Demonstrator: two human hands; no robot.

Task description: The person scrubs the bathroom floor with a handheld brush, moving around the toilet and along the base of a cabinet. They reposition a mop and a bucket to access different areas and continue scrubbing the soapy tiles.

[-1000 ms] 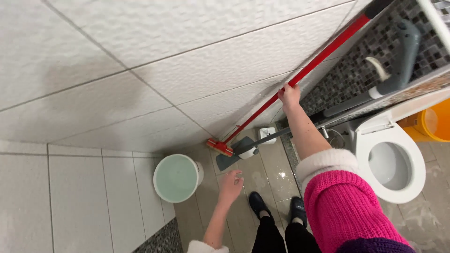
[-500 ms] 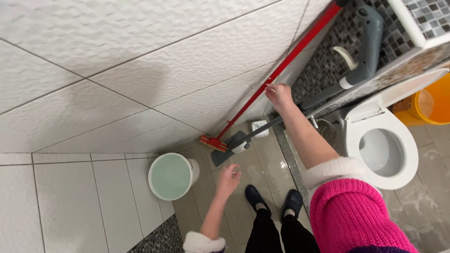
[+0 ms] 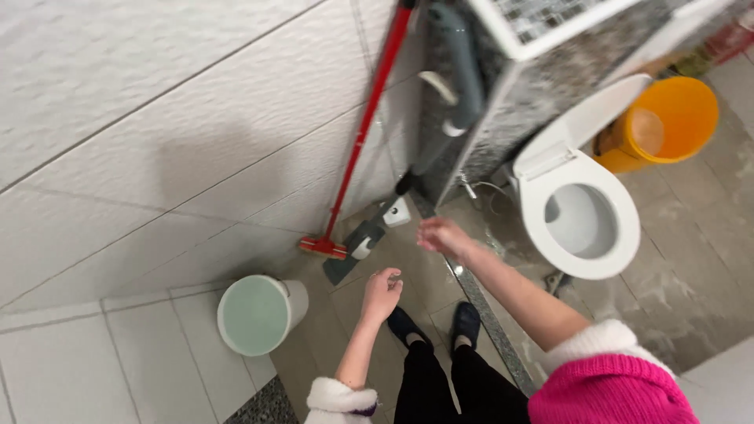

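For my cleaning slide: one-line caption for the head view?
Both empty hands, left and right, hover above a red-handled broom leaning on white wall tiles.

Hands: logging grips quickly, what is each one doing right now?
Left hand: open, fingers loosely curled, holding nothing.
Right hand: open, holding nothing, apart from the red broom.

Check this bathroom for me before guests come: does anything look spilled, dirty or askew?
Yes. The floor right of the toilet is streaked with whitish patches, and wet specks glisten by its base. The red broom and grey mop lean against the wall.
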